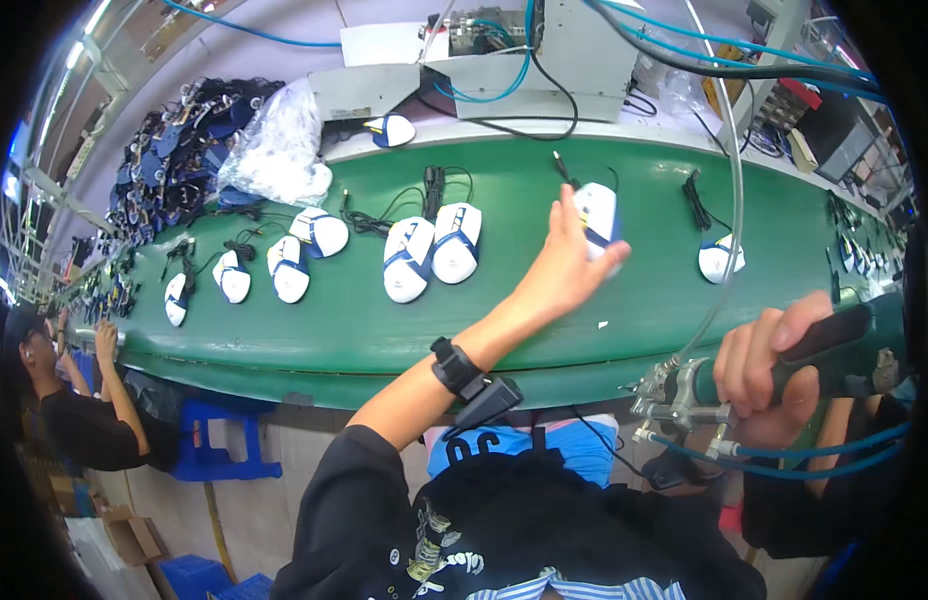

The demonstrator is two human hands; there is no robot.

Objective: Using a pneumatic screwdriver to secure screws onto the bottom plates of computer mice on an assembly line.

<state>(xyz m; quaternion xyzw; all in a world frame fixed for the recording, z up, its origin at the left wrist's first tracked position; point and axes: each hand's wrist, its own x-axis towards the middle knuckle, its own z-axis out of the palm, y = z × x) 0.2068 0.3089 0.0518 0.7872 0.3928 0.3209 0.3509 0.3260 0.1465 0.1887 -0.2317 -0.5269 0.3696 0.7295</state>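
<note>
My left hand (566, 262) is over the green work surface, its fingers stretched upward and thumb spread. It is right against a white computer mouse (598, 206) with dark blue parts, standing between the fingers and thumb. The mouse's lower part is partly hidden, and its dark cable (566, 172) lies beyond it. At the right, my right hand (769, 365) curls round a dark green cylindrical handle (852, 365). Metal fittings (674, 405) and blue hoses adjoin it. Another white mouse (722, 260) lies between the two hands, farther back, its cable bundled.
Several corded mice (409, 262) lie to the left on the green surface (514, 330). Behind them are a dark heap of parts (184, 140), a clear plastic bag (274, 145) and a grey machine (584, 65). A clear tube (736, 180) hangs at right. A co-worker (79, 410) sits far left.
</note>
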